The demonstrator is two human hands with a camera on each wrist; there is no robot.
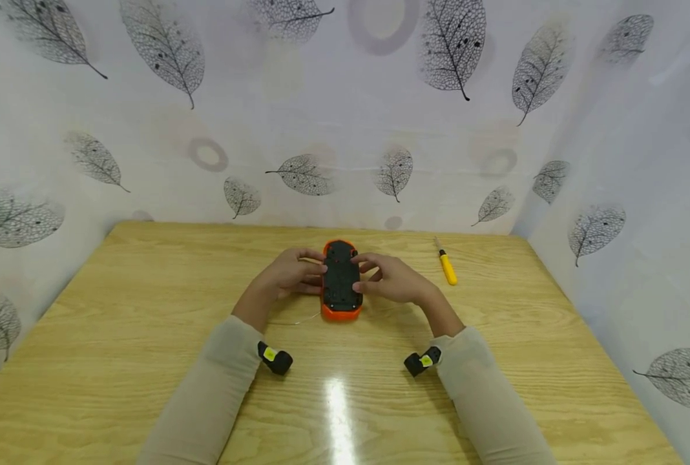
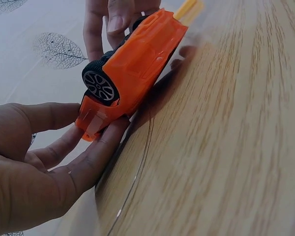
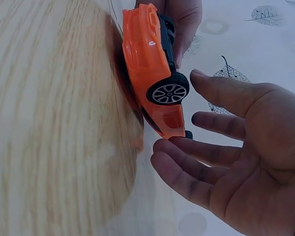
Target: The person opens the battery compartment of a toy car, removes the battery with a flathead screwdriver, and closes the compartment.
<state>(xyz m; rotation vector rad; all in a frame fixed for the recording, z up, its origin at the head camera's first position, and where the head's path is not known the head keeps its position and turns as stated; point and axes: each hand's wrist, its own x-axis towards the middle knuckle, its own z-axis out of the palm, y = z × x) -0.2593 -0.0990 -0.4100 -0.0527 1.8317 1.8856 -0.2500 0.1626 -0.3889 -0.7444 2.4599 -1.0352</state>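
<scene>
An orange toy car (image 1: 341,315) lies upside down on the table, its black underside (image 1: 341,278) facing up. My left hand (image 1: 292,274) holds the car by one side, thumb and fingers on either face of its body in the left wrist view. On the other side is my right hand (image 1: 394,279), its fingers spread. In the right wrist view its lower fingertips (image 3: 163,147) are at the car's body, while the thumb stands apart from the silver-spoked wheel (image 3: 169,93). A thin wire (image 1: 307,319) extends from beside the car over the tabletop.
A screwdriver with a yellow handle (image 1: 448,268) lies on the wooden table (image 1: 147,323), right of the car. Behind and beside the table hangs a pale cloth (image 1: 333,116) with a leaf print. Each sleeve carries a black wrist camera (image 1: 275,359).
</scene>
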